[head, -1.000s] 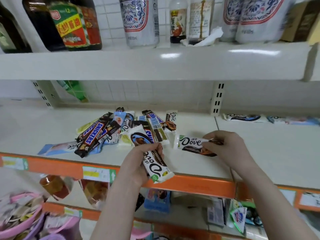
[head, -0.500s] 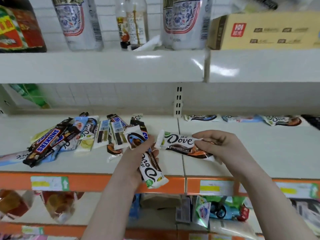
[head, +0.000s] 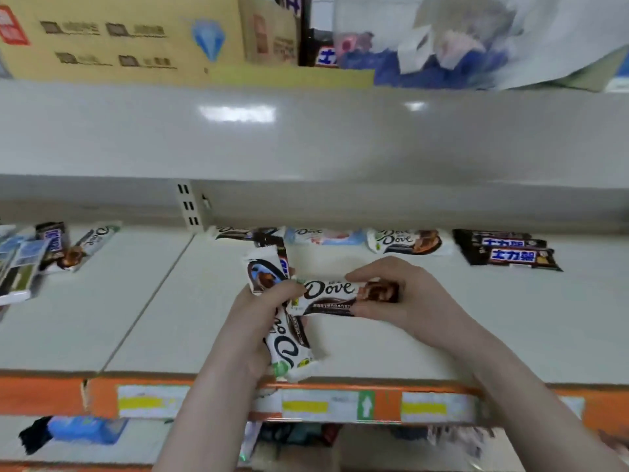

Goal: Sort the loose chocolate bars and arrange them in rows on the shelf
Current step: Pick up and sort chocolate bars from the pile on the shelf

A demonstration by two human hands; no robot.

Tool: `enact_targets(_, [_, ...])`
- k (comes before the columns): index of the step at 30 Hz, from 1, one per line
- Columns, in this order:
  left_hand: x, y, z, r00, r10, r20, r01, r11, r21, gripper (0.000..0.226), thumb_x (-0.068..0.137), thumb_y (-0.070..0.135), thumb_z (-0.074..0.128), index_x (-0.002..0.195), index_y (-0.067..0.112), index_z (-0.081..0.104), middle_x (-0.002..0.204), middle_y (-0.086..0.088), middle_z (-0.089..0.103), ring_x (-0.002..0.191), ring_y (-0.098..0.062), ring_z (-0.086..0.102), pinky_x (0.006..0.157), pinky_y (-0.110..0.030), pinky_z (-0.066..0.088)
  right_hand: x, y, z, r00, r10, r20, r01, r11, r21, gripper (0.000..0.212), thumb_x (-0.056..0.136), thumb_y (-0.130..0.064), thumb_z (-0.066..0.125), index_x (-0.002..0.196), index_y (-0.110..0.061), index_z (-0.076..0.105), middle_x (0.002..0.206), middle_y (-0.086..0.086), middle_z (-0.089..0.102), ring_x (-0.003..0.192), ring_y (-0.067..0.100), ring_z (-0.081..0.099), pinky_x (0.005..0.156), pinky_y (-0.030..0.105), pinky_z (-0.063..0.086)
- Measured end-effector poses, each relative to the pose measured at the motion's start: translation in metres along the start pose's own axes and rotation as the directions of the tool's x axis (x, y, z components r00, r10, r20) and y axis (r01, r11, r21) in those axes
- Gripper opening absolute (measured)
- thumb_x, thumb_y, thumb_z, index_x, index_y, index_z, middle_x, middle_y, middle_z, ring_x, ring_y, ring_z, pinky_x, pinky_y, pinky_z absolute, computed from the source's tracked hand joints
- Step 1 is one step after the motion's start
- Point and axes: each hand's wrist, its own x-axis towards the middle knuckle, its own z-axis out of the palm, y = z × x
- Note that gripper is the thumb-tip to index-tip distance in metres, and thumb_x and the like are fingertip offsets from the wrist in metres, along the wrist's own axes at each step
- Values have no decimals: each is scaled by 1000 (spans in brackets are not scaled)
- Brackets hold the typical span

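Note:
My left hand (head: 253, 321) grips an upright white Dove bar (head: 289, 352), with a Snickers bar tucked behind it. My right hand (head: 405, 301) pinches a second white Dove bar (head: 335, 294) held level, its left end against my left hand. Both hands hover above the white shelf (head: 510, 335). Along the shelf's back run sorted bars: a dark Dove bar (head: 235, 232), a light-blue Dove bar (head: 323, 236), stacked white Dove bars (head: 405, 241) and stacked black Snickers bars (head: 507, 252). The loose pile (head: 41, 257) lies at the far left.
An orange price rail (head: 102, 396) with labels edges the shelf front. The upper shelf (head: 306, 137) overhangs, carrying a cardboard box (head: 129, 35) and a plastic bag (head: 442, 39). An upright bracket (head: 189, 207) divides the shelf back. Packets fill the lower shelf.
My view has swung right, so the loose pile slid to the left edge and the sorted row came into sight. Both hands moved right with their bars, which now touch.

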Motion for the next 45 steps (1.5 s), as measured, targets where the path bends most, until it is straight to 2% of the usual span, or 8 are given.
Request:
enact_targets(3, [6, -12, 31, 1000, -5, 3, 5, 999, -32, 23, 76, 0, 61, 63, 14, 75, 68, -13, 72, 56, -26, 68, 52, -35, 57, -9, 20, -29, 991, -86, 106, 103, 979, -174, 47, 65, -27, 80, 109, -29, 64, 99, -12, 58, 92, -2, 54, 81, 6, 37])
enact_targets(8, [17, -26, 65, 995, -95, 8, 96, 991, -92, 7, 76, 6, 67, 74, 8, 73, 74, -14, 73, 57, -24, 69, 50, -30, 55, -9, 50, -58, 980, -201, 14, 189, 896, -401, 49, 66, -29, 79, 112, -23, 64, 100, -10, 61, 101, 10, 51, 88, 7, 31])
enact_targets(11, [29, -33, 72, 985, -171, -22, 164, 968, -190, 12, 78, 11, 67, 88, 3, 68, 71, -12, 71, 55, -21, 67, 56, -30, 58, -4, 71, -71, 974, -218, -53, 171, 876, -452, 49, 66, -23, 79, 112, -18, 65, 107, 0, 66, 102, 16, 54, 91, 19, 34])
enact_targets(19, [43, -38, 63, 968, -251, -15, 224, 886, -406, 7, 79, 13, 67, 76, 8, 63, 65, -7, 67, 52, -16, 64, 50, -25, 54, 24, 117, -93, 960, -219, -175, 80, 814, -576, 44, 65, -15, 80, 108, -13, 67, 101, 9, 71, 94, 30, 59, 79, 28, 38])
enact_targets(24, [43, -38, 62, 972, -236, 20, 225, 895, -385, 7, 81, 15, 63, 78, 9, 60, 69, -7, 64, 51, -18, 59, 48, -23, 52, 46, 131, -91, 979, -173, -111, 70, 788, -612, 45, 69, -22, 78, 112, -14, 66, 109, 8, 68, 98, 30, 56, 79, 28, 36])
enact_targets(30, [45, -39, 61, 973, -226, 43, 226, 903, -364, 26, 79, 14, 63, 55, 8, 69, 68, -7, 64, 54, -18, 57, 48, -23, 52, 57, 136, -90, 983, -171, -67, 90, 766, -636, 45, 69, -19, 77, 111, -10, 65, 111, 12, 67, 97, 32, 59, 80, 28, 34])
enact_targets(34, [45, -39, 61, 971, -234, 50, 236, 904, -357, 13, 76, 14, 65, 64, 8, 67, 68, -7, 65, 51, -18, 58, 49, -23, 52, 56, 138, -90, 981, -180, -69, 96, 766, -636, 44, 69, -18, 78, 110, -9, 66, 108, 13, 68, 95, 31, 58, 72, 16, 24])
enact_targets(45, [45, -40, 61, 971, -236, 46, 237, 905, -355, 9, 79, 17, 64, 76, 9, 62, 67, -7, 66, 52, -18, 59, 51, -24, 53, 55, 138, -87, 985, -153, -74, 75, 782, -619, 39, 74, -16, 73, 112, -10, 65, 114, 11, 65, 101, 30, 54, 75, 14, 23])
